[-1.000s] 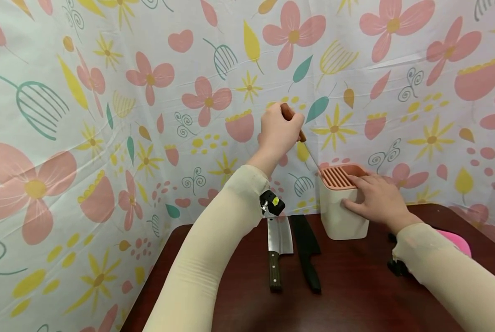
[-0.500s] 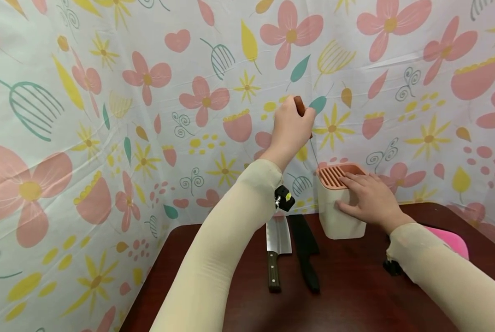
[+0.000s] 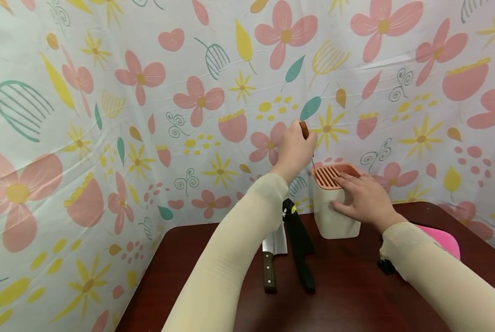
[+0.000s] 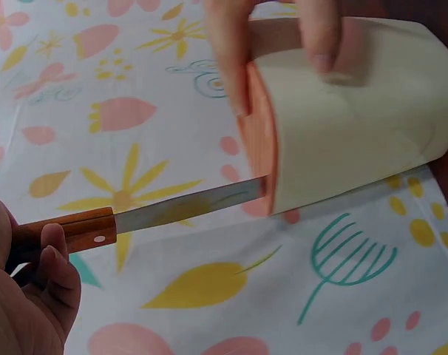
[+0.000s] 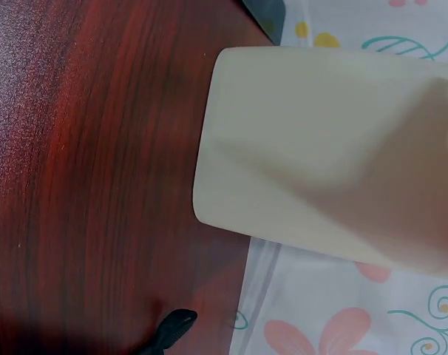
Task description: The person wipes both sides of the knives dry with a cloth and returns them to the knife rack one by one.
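Observation:
My left hand [image 3: 295, 150] grips a knife by its brown wooden handle [image 4: 83, 229], with the handle tilted above the knife block. The narrow steel blade [image 4: 191, 207] enters the slotted orange top [image 3: 328, 177] at its left end; its tip is hidden inside. The knife block [image 3: 334, 214] has cream walls and stands upright on the table. My right hand [image 3: 365, 198] rests on its right side, extended fingers over the orange top and thumb on the front wall. In the right wrist view the cream wall [image 5: 298, 126] fills much of the picture.
Left of the block, a steel cleaver [image 3: 269, 272] with a dark wooden handle and a broad black knife [image 3: 299, 244] lie side by side on the dark red table [image 3: 347, 295]. A pink object [image 3: 442, 240] is partly behind my right forearm. Flowered cloth [image 3: 206, 152] hangs behind.
My left hand has moved right, then down, bringing the knife to a steeper angle and its blade deeper into the block. My right hand stays on the block.

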Demonstrator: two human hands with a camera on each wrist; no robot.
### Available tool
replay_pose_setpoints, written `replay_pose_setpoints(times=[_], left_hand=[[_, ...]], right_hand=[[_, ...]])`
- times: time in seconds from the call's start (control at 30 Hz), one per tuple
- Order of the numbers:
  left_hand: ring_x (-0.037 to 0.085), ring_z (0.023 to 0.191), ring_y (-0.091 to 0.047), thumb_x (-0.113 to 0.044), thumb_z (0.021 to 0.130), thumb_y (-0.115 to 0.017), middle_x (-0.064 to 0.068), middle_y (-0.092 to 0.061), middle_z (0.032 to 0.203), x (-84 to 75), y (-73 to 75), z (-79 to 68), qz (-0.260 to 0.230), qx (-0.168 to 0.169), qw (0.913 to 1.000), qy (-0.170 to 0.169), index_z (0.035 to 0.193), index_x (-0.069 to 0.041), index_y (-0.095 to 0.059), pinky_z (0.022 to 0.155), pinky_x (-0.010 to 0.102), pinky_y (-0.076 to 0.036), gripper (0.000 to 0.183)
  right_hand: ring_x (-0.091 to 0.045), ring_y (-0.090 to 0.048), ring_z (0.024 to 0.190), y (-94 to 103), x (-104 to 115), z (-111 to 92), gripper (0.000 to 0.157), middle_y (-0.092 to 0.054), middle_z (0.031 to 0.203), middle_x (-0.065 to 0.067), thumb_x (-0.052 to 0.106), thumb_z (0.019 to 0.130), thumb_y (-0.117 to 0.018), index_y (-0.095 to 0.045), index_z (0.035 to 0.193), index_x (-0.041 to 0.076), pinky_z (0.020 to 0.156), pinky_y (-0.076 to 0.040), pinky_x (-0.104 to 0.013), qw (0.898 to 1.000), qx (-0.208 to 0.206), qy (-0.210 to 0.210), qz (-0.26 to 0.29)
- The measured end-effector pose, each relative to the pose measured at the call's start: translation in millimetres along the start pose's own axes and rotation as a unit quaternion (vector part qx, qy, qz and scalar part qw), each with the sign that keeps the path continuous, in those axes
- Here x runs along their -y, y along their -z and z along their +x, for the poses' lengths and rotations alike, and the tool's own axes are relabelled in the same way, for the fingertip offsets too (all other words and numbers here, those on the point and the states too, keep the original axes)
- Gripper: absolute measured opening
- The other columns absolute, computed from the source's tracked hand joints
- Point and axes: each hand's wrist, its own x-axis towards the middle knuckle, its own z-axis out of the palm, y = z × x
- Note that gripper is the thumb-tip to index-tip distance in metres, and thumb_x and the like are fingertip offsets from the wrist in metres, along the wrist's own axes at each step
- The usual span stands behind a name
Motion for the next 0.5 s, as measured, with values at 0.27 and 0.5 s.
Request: replay_pose_setpoints(times=[0.27, 0.5], left_hand=[[0.017, 0.053, -0.042, -0.026, 0.106, -0.049, 0.003, -0.042, 0.072, 11.2, -18.4, -4.1, -0.002, 0.016, 0.9998, 0.014, 0.091, -0.016, -0.038, 0.049, 0.028, -0.036, 0.021], [0.018, 0.055, -0.043, -0.026, 0.106, -0.051, 0.004, -0.043, 0.074, 24.5, -36.5, -8.5, 0.015, 0.023, 0.9991, 0.032, 0.090, -0.016, -0.039, 0.049, 0.029, -0.038, 0.021]], right_hand=[[-0.046, -0.061, 0.120, -0.6, 0, 1, 0.077, -0.064, 0.140, -0.020, 0.049, 0.078, -0.083, -0.064, 0.139, 0.006, 0.111, -0.038, -0.066, 1.000, -0.013, 0.001, 0.001], [-0.046, -0.061, 0.120, -3.1, 0, -1, 0.076, -0.064, 0.141, -0.019, 0.049, 0.078, -0.083, -0.064, 0.139, 0.007, 0.111, -0.037, -0.068, 1.000, -0.018, -0.004, 0.005]])
